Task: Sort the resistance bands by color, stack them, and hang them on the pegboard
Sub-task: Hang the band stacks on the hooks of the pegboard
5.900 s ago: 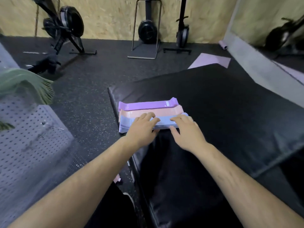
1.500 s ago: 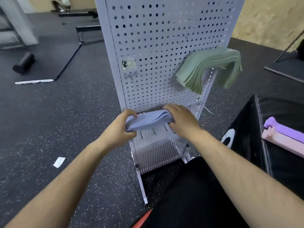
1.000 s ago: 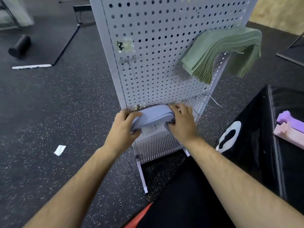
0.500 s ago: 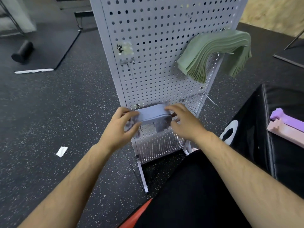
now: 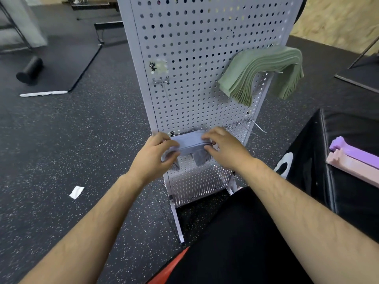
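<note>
Hanging above blue stack (image 5: pixel 189 141): green bands (image 5: pixel 256 66).

Black speckled rubber floor (image 5: pixel 61 144); tan chipboard wall (image 5: pixel 338 23) far right; black foam roller (image 5: pixel 29 70) beside dark floor mat (image 5: pixel 67 56), left.

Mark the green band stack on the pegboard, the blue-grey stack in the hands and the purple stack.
Green fabric band stack (image 5: pixel 266 62): head view, top of its drape.
Blue-grey fabric band stack (image 5: pixel 188 141): head view, middle of its top face.
Purple fabric band stack (image 5: pixel 356 151): head view, upper face.
</note>
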The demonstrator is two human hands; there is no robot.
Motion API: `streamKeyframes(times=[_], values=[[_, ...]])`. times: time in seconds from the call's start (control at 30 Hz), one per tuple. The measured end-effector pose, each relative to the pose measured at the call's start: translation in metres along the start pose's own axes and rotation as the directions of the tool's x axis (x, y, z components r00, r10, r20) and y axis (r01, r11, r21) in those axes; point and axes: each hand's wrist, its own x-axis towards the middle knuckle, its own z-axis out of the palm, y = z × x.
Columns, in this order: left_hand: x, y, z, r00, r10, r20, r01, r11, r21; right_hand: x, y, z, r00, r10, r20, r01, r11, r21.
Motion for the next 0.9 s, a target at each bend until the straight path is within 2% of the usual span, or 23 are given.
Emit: streamKeyframes(times=[0.2,0.33,0.5,0.7,0.9], values=[[0.003,0.006,0.002,0.999,-0.042,-0.012,0.043,0.997,0.065,-0.010,-0.006,-0.001,1.000,-0.013,0.000,0.013,0.997,-0.074],[0.005,0.029,0.003,0.997,-0.009,-0.081,0.019,0.992,0.121,-0.030,-0.012,-0.009,0.995,-0.027,-0.097,0.016,0.993,-0.115],[0.020,0.097,0.014,0.989,0.136,-0.055,-0.128,0.983,0.131,-0.081,0.002,-0.033,0.961,-0.012,-0.277,-0.024,0.991,-0.128],[0.054,0.202,0.068,0.934,0.357,0.025,-0.358,0.933,0.044,-0.170,0.059,-0.079,0.874,0.138,-0.465,-0.240,0.956,-0.168],[0.084,0.328,0.154,0.821,0.559,0.115,-0.543,0.827,-0.146,-0.260,0.121,-0.124,0.764,0.366,-0.532,-0.497,0.859,-0.122]])
